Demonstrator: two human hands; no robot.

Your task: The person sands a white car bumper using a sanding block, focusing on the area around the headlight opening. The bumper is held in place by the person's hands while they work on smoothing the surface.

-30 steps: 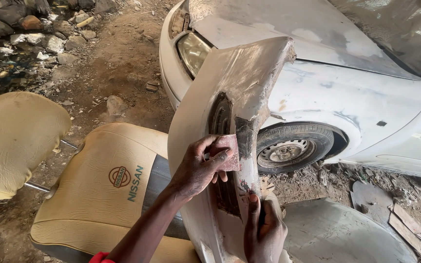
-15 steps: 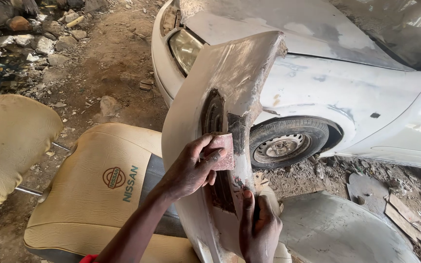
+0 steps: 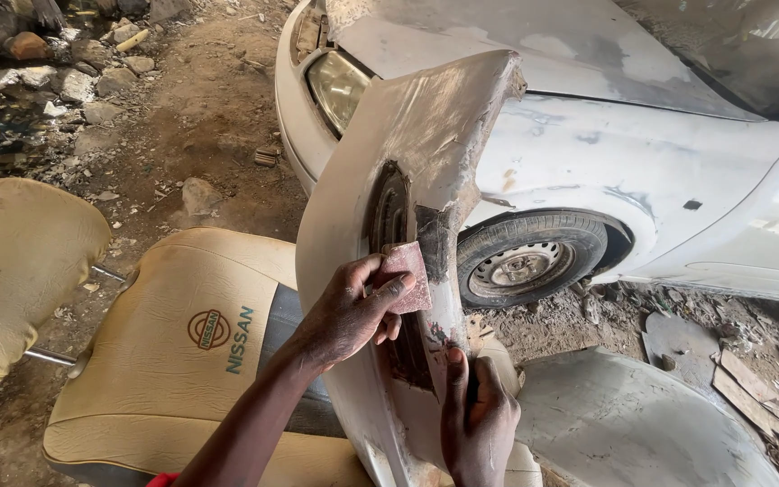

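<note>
Sandpaper (image 3: pixel 405 275) higher, under left fingers (image 3: pixel 388 290)

- Bumper panel (image 3: pixel 426 153) stands upright, blocking reach toward the car wheel (image 3: pixel 526 263).
- Seat back (image 3: pixel 182 352) crowds the left.
- Open dirt ground (image 3: pixel 182 117) beyond.

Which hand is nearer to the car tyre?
Right. The right hand grips the bumper panel just below the tyre; the left hand presses sandpaper farther left.
</note>
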